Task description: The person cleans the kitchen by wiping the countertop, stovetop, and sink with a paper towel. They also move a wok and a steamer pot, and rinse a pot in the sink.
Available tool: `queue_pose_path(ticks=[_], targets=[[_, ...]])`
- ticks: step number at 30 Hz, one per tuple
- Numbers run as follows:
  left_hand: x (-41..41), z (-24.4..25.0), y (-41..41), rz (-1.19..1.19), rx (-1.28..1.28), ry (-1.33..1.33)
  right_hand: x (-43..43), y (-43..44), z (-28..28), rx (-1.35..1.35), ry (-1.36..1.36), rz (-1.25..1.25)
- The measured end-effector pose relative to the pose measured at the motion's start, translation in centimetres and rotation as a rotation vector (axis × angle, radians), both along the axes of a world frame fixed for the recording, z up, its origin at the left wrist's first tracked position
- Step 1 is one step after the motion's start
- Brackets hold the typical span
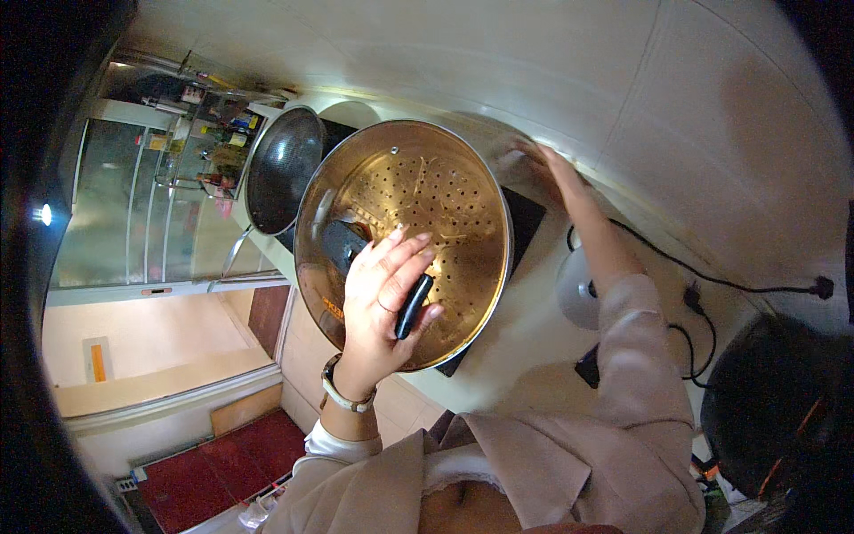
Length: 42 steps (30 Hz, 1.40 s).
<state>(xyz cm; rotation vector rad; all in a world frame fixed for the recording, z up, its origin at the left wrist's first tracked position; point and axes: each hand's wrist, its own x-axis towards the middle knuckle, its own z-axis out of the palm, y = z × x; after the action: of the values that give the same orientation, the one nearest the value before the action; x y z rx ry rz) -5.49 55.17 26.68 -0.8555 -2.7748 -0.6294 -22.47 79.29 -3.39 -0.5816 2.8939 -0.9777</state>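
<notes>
My left hand, wearing a wristwatch, grips the black handle of a large round glass lid. The lid has a metal rim and a small steam vent. Through it shows a golden-looking metal surface with several small holes, like a steamer tray. A second dark shape lies beside my fingers, partly covered by them. My right hand is stretched out beyond the lid's right edge, close to the wall. Blur hides its fingers, and whether it holds something is unclear.
A dark pan with a metal handle stands left of the lid. A black hob shows beneath. On the counter sits a pale round lid near my right forearm. Black cables run to a wall plug. Bottles fill a rack.
</notes>
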Motion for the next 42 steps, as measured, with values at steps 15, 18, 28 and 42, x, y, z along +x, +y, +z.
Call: queue_pose_path(ticks=[15,18,28,42], targets=[[0.2,-0.2,0.0,-0.047,0.043,0.061,19.9,19.9,3.3,-0.172,-0.115,-0.724],[0.3,-0.4,-0.1,-0.053,0.043,0.078,21.0,18.2,3.8,0.042,0.14,-0.74],[3.4,-0.4,-0.2,0.043,0.119,0.111,12.9,-4.7,-2.5,-0.187,0.192,-0.643],[17.0,-3.2,-2.7,0.151,0.07,-0.027,29.5,-10.0,-1.2,-0.275,-0.475,-0.256]])
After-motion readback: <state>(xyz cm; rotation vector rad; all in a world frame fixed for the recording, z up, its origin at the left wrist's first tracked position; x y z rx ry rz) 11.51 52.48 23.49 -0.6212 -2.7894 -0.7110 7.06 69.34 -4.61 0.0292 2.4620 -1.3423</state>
